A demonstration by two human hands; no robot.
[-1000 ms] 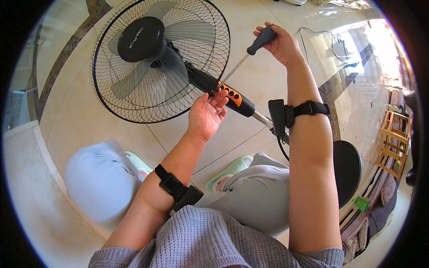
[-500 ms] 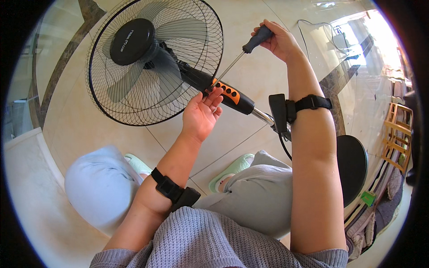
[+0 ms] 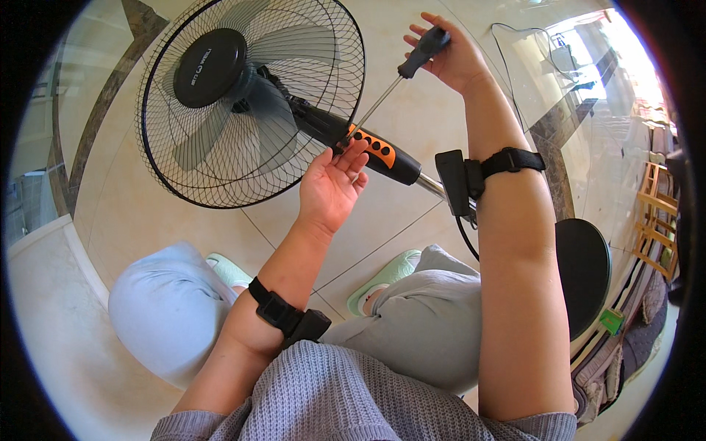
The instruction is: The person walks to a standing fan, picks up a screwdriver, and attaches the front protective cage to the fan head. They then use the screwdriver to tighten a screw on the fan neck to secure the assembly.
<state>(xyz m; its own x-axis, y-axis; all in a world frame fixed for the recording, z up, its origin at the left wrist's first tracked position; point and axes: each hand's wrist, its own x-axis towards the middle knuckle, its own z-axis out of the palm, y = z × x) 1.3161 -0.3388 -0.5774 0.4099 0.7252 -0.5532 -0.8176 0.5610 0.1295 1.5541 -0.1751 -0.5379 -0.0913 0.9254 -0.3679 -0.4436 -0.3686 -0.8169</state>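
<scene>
A standing fan lies tilted across the floor, its black wire cage (image 3: 323,173) at the upper left and its black neck with an orange button panel (image 3: 373,148) to the right of it. A screwdriver (image 3: 423,53) with a dark handle slants down to the neck, its tip beside the panel. My left hand (image 3: 329,192), palm up, has its thumb and fingertips closed around the low end of the shaft; the exact contact is partly hidden. My right hand (image 3: 457,59) is open at the handle, fingers spread, with the handle's end against the palm side.
The fan's metal pole (image 3: 431,185) runs under my right forearm toward a round black base (image 3: 582,279). A thin cable (image 3: 507,81) lies on the tiles at the upper right. A wooden rack (image 3: 657,217) stands at the right edge. My slippered feet (image 3: 386,279) are below the fan.
My right hand has loosened from the screwdriver handle and spread its fingers. The handle leans slightly differently; my left hand stays at the shaft's tip.
</scene>
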